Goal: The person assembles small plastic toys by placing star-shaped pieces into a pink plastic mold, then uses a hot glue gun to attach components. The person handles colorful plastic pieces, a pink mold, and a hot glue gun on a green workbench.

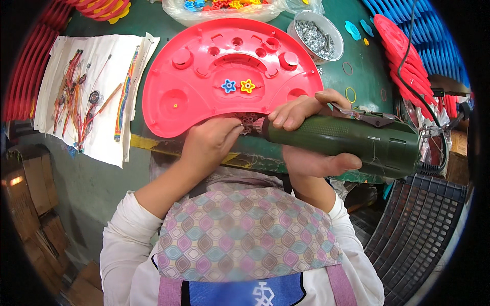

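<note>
My right hand is wrapped round a dark green electric screwdriver, which lies sideways with its nose to the left. My left hand is closed in a pinch right at the tool's tip; whatever small piece is between the fingers is too small to make out. Both hands are at the inner curve of a red crescent-shaped plastic panel with moulded cups and holes. On the panel's middle sit a blue star-shaped piece and a yellow star-shaped piece. Small shiny parts lie beside the tool tip, partly hidden.
A white bowl of metal screws stands beyond the panel, near a bag of coloured stars. Wired parts lie on a white sheet at left. Stacked red panels and blue panels rise at right, near a hanging cable.
</note>
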`<state>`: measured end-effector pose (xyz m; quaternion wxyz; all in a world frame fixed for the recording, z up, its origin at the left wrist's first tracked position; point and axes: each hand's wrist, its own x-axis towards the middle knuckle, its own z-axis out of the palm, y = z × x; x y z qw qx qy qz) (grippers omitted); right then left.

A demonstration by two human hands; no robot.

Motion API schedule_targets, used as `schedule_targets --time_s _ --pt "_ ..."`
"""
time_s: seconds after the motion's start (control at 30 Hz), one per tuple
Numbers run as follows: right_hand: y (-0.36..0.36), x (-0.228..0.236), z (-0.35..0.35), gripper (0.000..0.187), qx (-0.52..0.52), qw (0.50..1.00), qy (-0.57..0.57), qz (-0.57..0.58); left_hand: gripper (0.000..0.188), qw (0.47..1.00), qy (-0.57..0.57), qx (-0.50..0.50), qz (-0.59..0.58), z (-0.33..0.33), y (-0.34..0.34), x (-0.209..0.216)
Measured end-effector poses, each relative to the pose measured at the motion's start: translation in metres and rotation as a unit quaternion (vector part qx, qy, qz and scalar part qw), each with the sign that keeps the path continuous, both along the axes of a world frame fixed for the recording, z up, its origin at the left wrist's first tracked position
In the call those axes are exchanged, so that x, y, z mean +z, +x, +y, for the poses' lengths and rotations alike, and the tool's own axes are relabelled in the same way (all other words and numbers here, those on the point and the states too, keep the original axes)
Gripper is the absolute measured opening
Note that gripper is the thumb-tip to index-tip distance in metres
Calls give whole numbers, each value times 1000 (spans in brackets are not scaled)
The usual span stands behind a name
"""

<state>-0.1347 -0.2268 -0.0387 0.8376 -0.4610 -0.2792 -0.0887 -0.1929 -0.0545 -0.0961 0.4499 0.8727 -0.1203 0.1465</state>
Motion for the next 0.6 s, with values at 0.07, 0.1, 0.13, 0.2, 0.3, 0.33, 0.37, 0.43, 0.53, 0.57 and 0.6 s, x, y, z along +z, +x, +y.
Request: schedule_targets --time_s 0.07,0.1,0.13,0.2,0.3,0.33,0.37,0.43,0.53,0.57,0.6 --pt "0 0 -1 109 3 1000 5 0 13 1000 26 14 8 0 -4 4" --pt "1 0 -1 109 6 1000 3 1 12 999 39 23 12 0 -5 6" --pt "0 1 -1 108 6 1000 1 2 13 998 59 21 3 2 -6 7" --pt "0 4 -1 107 3 1000 -9 -1 14 995 100 20 -15 5 -8 8" --pt "-5 7 7 105 -3 1000 -7 11 15 987 141 11 -74 8 -10 12" --pt "-10 9 10 104 -12 1000 -12 25 16 985 148 -8 -83 10 -10 12" --pt "-13 11 11 103 -33 999 -22 36 17 983 159 -25 -89 12 -9 14" --pt "-16 16 15 108 -33 998 -25 37 19 979 184 -21 -86 15 -14 12" --pt "-18 24 17 105 -20 998 -39 42 21 976 176 -7 -127 19 -19 19" --pt "-19 26 19 104 -17 998 -40 44 20 971 190 3 -147 21 -21 21" --pt "-19 29 22 104 -15 998 -43 47 21 967 191 12 -166 25 -22 25"
